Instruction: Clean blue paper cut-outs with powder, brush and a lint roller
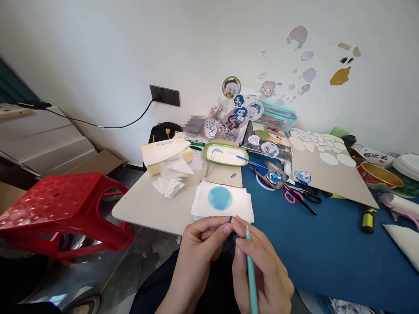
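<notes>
My left hand [201, 246] is closed, thumb and forefinger pinching a tiny dark blue piece [231, 219] whose kind I cannot make out. The fingertips of my right hand [266, 261] meet the left ones at that piece. Also in my right hand is a slim teal pen-like tool [252, 274], its pointed tip upward. Just beyond both hands lies a stack of white tissue [199, 203] bearing a round blue disc [220, 198]. Behind it, a green-rimmed dish [245, 162] holds white material, with tweezers [210, 164] and a blue-handled tool [252, 161] resting on its edge.
Tissue packs [166, 155] and crumpled tissues [168, 186] lie at the left. To the right are pink scissors [292, 195], a small tray of blue pieces [276, 174], a board with white cutouts [340, 181] and a yellow-black bottle [369, 221]. A red stool [65, 196] stands left.
</notes>
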Motion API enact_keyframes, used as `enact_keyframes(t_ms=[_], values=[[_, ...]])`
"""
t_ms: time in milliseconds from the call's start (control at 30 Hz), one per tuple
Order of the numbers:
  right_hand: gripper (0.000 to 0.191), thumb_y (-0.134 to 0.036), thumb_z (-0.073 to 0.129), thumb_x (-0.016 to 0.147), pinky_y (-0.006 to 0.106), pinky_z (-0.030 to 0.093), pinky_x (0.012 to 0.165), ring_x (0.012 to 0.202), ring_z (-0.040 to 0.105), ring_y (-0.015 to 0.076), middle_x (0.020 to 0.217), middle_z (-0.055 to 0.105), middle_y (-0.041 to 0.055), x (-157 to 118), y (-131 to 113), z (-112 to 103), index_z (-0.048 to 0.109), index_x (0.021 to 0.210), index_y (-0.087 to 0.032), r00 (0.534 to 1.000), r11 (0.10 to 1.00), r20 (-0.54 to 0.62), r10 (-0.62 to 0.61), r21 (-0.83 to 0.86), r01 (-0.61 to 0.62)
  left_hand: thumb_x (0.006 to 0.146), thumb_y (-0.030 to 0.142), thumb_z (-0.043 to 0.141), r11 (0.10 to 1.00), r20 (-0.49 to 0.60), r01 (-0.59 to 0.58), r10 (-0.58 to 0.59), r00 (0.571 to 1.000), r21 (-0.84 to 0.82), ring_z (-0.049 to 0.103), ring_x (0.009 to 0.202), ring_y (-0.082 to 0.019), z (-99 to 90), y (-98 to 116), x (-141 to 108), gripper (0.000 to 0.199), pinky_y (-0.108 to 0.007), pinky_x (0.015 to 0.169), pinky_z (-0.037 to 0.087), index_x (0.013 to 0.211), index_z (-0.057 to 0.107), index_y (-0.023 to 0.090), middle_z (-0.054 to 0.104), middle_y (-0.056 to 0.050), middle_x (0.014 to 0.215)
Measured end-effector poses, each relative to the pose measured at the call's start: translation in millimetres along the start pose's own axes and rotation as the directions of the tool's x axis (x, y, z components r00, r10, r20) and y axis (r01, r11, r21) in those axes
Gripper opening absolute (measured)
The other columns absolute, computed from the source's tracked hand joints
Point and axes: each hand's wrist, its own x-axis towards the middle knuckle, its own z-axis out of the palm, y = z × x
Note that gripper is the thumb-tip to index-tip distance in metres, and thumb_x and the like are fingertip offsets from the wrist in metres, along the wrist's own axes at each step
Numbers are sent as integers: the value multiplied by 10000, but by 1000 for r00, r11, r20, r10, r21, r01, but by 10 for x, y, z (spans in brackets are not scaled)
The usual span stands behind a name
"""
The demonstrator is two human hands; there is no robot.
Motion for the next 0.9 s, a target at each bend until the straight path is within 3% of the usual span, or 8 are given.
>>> enact_keyframes(t_ms=[200,433,600,733,833,900], values=[[329,43,561,768,397,612,756,952,685,250,1054,712,81,-42,6,-32,649,1031,-133,997,998,42,66,9,-67,621,412,816,999,0,-30,30,1000,19,201,439,-23,-32,-18,33,283,-166,411,150,761,765,171,317,81,437],[321,17,512,809,430,580,806,1005,655,255,1079,698,87,-94,12,-73,642,1052,-148,977,975,93,192,96,-201,670,385,787,984,-7,-106,108,994,145,206,430,-19,-64,-24,45,239,-161,388,164,802,772,186,436,57,462],[196,-160,457,919,400,549,740,839,663,228,790,675,56,-42,68,-87,652,923,-166,956,934,3,293,211,-287,651,351,788,970,-24,-124,132,991,209,250,435,-25,-55,-64,64,210,-166,394,197,742,765,163,543,21,520],[448,-386,272,991,274,464,514,579,542,152,609,508,12,-9,218,-178,655,893,-176,892,849,12,452,300,-435,633,331,781,952,-46,-73,90,995,296,298,450,-44,-34,-156,84,190,-178,428,239,679,748,149,527,16,491],[366,-377,340,984,205,350,382,425,417,100,534,429,-39,-16,330,-260,645,945,-179,818,769,50,574,311,-559,638,307,765,933,-77,-102,137,988,346,371,489,-69,-30,-195,98,156,-190,464,298,663,743,155,574,-7,560],[284,-315,417,968,190,319,366,377,383,84,478,385,-67,42,375,-268,649,876,-180,797,756,129,590,257,-602,640,293,757,924,-85,-150,191,978,351,401,502,-78,-43,-186,108,138,-195,473,321,658,745,156,580,-11,590]])
